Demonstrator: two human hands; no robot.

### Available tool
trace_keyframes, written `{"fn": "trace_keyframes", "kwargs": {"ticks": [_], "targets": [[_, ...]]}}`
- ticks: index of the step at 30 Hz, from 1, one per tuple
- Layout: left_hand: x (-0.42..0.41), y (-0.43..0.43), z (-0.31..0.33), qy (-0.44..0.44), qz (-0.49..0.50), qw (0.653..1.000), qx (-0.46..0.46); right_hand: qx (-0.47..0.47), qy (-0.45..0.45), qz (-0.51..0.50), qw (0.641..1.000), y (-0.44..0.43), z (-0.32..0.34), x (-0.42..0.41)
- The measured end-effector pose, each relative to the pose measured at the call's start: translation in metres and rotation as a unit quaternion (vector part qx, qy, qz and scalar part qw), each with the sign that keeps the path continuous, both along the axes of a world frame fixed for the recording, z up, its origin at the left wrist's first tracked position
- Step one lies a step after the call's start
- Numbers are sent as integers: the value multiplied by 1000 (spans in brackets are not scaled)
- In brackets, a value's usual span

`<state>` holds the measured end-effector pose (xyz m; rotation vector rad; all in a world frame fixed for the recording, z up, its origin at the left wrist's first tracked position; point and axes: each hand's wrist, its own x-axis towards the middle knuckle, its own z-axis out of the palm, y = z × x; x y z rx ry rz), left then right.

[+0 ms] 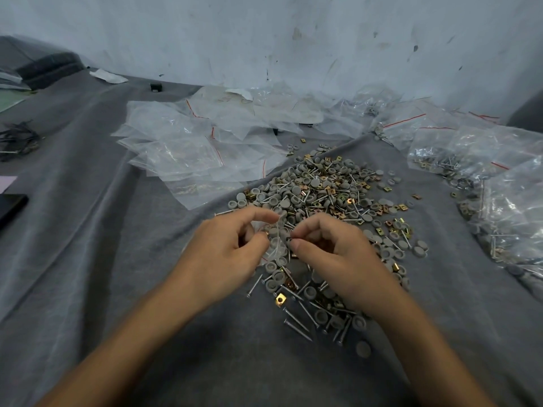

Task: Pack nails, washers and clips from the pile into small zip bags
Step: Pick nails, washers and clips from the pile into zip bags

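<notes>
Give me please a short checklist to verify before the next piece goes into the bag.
1. The left hand holds the small zip bag: ok, thumb and fingers pinch it.
2. Bag mouth open: cannot tell, fingers cover the clear film.
3. The right hand has a piece: ok, it pinches a small part at the bag; which kind, cannot tell.
4. The pile is near: ok, it lies under both hands.
5. The empty zip bags are ready: ok, left of the pile.
6. Count inside the bag: cannot tell.
</notes>
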<state>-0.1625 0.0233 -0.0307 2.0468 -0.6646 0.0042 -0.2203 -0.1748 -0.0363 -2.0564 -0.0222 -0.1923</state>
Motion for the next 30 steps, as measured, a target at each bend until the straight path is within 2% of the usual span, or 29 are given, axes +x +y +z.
{"fn": "trace_keyframes", "kwargs": {"ticks": [8,10,13,16,19,24,30], "targets": [[2,1,-2,-3,-1,1000,-11,66,6,48,997,13,0,-1],[1,0,-1,-5,0,1000,-9,-16,-28,16,999,12,-2,-1],[0,-1,-1,-6,-2,1000,-15,-211,-38,-13,977,12,-5,-1],[-3,-2,-1,-14,-14,1000,-24,-267,-29,20,963,14,-7,-1],[-6,-3,-2,-43,-26,999,-11,-254,-67,16,965,17,-8,1],[-9,-1,0,-162,-53,980,104,-184,-96,-28,978,13,-9,4],[10,13,0,-168,4,983,78,-114,-93,-58,987,5,-3,4]]}}
